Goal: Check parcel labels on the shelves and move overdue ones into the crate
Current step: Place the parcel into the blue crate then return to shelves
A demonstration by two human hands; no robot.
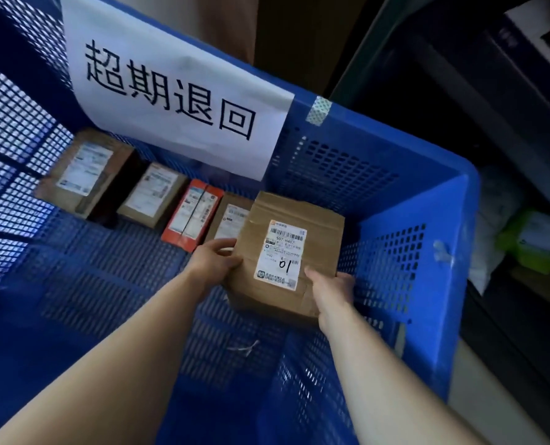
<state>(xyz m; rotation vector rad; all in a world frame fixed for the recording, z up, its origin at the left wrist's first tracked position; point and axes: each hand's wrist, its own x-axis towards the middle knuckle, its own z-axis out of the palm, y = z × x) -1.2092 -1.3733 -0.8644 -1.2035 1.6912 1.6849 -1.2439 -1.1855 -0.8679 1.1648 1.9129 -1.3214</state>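
Parcel (299, 216), a brown cardboard box with a white label (281, 255) facing up, is held low inside the blue crate (427, 200), near its right wall; whether it rests on the crate floor cannot be told. From the left, four other boxes lie in a row along the far wall, labels upward: a large brown box (84, 175), a smaller brown box (153, 194), a red-orange box (191, 215), and a fourth brown box (230, 220) partly hidden behind the held parcel. Above this row a white paper sign (171, 91), printed in large black characters, hangs over the far wall. The left grip (214, 261), a bare hand, is closed on the parcel's left edge, fingers curled round the far side and thumb on the top face. The right grip (329, 292), also a bare hand, clasps the near right corner, thumb lying beside the label. Right of the crate, a dark shelf (536, 281) carries a white bag (498, 200) and a green bag (536, 242).
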